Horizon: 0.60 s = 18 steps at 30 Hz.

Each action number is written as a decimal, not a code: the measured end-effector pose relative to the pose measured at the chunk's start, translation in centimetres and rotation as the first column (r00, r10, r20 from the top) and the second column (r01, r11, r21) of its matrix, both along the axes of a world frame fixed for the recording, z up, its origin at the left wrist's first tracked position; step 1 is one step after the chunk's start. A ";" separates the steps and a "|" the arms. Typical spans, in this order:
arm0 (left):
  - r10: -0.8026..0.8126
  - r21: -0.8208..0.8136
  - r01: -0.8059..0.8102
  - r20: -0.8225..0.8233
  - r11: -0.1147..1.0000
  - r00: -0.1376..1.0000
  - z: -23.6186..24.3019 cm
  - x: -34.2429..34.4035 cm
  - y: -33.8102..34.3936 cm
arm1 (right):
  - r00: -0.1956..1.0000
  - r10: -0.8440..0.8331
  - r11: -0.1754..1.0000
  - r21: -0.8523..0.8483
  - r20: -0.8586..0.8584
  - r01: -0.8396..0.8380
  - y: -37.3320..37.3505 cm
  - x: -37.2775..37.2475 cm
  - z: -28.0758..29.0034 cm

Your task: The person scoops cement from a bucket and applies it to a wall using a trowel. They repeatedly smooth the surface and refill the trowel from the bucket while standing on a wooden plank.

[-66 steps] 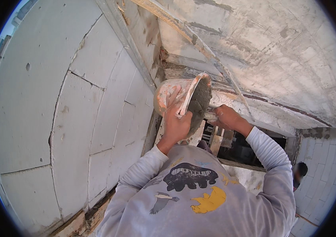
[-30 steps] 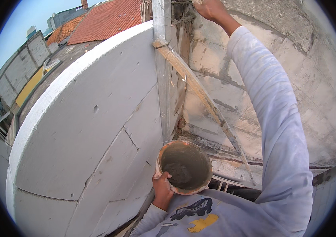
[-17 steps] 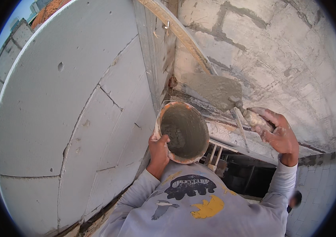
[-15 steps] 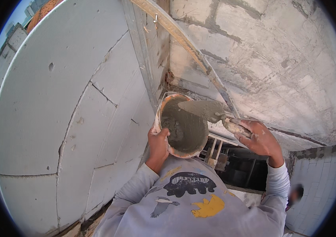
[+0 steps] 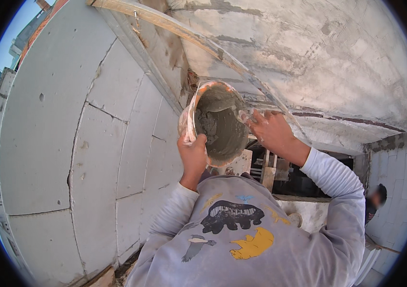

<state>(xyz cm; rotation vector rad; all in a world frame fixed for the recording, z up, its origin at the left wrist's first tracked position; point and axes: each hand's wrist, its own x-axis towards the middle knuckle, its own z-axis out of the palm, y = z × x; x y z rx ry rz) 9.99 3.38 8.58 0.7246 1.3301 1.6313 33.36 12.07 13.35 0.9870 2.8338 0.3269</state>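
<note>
Head view, sole camera: one round plastic bucket (image 5: 232,143), orange and whitish at the rim, grey inside, held tilted in front of the chest, beside the wall of large pale-grey blocks (image 5: 98,143). Contents: wet grey mortar (image 5: 208,125), low in the bucket, with smears up the sides. Left hand (image 5: 193,150), bare: clamped on the near-left rim, thumb at the lip, remaining fingers largely hidden against the outer side. Right hand (image 5: 274,134), bare, mortar-spotted: fingers curled round the mortar-crusted handle (image 5: 244,115) of a trowel, its blade inside the bucket mouth and only partly distinguishable. Beyond the bucket: one slanting, weathered wooden strut (image 5: 189,31). Below and to the right: one dark rectangular opening (image 5: 304,179). Far right, well apart: another person (image 5: 375,203). Hazards, by judgement: the one-handed rim hold could slip if wet mortar slicks the thumb or the blade levers hard against the side; further tilt could spill the load; a heaped blade raised carelessly could knock the strut and shed mortar.
</note>
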 end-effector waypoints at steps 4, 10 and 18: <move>0.003 0.052 0.017 -0.374 0.998 0.928 -3.0 -0.6 -0.7 | 0.990 -0.138 0.968 -0.204 0.041 0.144 -0.6 -2.5 0.0; -0.165 0.121 0.280 -0.568 0.952 0.807 1.2 -1.9 -0.6 | 0.901 -0.207 0.780 -0.620 -0.381 -0.083 0.7 -0.1 -4.7; -0.095 0.206 0.071 0.108 0.976 0.990 1.3 -4.6 1.0 | 0.613 -0.790 -0.128 -0.979 0.004 -0.159 -2.0 -2.7 -1.0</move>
